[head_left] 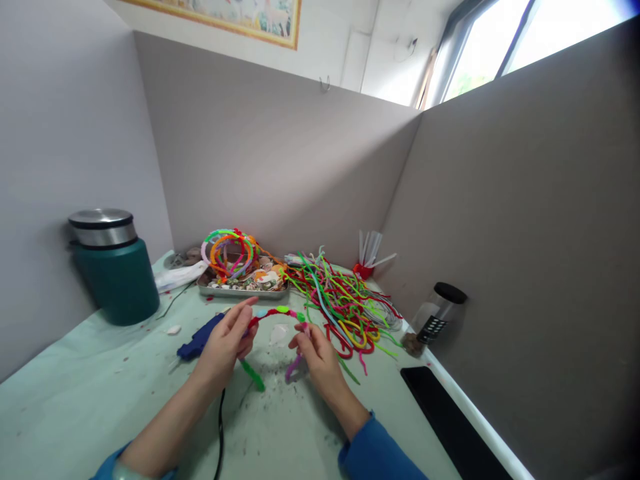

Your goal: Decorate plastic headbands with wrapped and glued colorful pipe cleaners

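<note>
Both my hands hold a curved headband wrapped in fuzzy pipe cleaners [277, 312], red with green and blue patches, arched between them above the table. My left hand [227, 343] pinches its left end, where a green pipe cleaner tail [253, 375] hangs down. My right hand [315, 353] is closed on the right end, and a purple pipe cleaner [294, 367] trails from its fingers. A blue glue gun [199, 339] lies just left of my left hand, its black cord running toward me.
A heap of loose coloured pipe cleaners [345, 300] lies behind my right hand. A metal tray [243, 291] with shells and finished coloured headbands [230, 250] stands at the back. A teal flask [116, 267] is at left, a lidded jar [435, 317] and black phone [443, 413] at right.
</note>
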Tool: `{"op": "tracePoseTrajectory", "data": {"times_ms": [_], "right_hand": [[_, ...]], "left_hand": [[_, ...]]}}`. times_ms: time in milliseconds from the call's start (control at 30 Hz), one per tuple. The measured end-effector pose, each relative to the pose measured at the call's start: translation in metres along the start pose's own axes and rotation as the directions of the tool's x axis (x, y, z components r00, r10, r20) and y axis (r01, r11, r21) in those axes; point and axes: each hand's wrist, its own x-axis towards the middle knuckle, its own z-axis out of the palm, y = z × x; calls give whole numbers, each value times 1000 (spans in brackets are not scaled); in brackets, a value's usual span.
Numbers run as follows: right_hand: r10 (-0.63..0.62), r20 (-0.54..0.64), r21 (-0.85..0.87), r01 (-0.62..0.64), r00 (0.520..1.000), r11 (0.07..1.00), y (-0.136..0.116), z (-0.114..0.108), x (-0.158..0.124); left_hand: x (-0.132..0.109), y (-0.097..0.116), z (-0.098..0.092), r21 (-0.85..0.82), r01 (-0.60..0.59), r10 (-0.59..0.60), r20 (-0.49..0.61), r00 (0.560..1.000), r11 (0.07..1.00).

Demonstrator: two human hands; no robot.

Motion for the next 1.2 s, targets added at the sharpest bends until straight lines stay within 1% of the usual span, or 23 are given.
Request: {"op": "tracePoseTrajectory", "data": {"times_ms": [67, 100, 167, 233, 367, 433, 633, 767, 867, 1033, 1200], "right_hand": [[6, -20, -66, -7, 1000, 998, 6, -1, 2], [15, -40, -70, -17, 999, 997, 10, -1, 3], [46, -79, -26, -48, 996, 999, 17, 0, 5], [87, -96, 39, -84, 992, 996, 22, 1, 6], [137, -83, 109, -128, 987, 986, 23, 2, 5], [148, -69, 124, -139, 987, 983, 22, 2, 5], [135, -96, 145, -120, 986, 982, 22, 2, 4], [147, -82, 222, -126, 986, 967, 19, 0, 4], [152, -84, 265, -125, 985, 956, 16, -1, 4], [113, -72, 250, -91, 991, 964, 13, -4, 3], [104, -81, 214, -84, 991, 973, 17, -6, 3]], "left_hand": [[3, -2, -3, -66, 24, -24, 3, 1000, 998], [4, -3, -5, -87, 40, -40, 6, 999, 995], [7, -6, -7, -104, 84, -82, 16, 996, 991], [9, -9, -10, -85, 128, -128, 10, 992, 988], [10, -13, -14, -28, 168, -169, -39, 985, 985], [9, -14, -15, -27, 181, -182, -37, 983, 983], [8, -14, -15, -50, 254, -255, -19, 967, 966], [10, -15, -19, -100, 258, -257, 18, 966, 961], [12, -16, -21, -100, 263, -261, 33, 965, 960], [12, -15, -21, -86, 271, -268, 54, 962, 959], [10, -14, -20, -109, 310, -303, 73, 950, 944]]}}
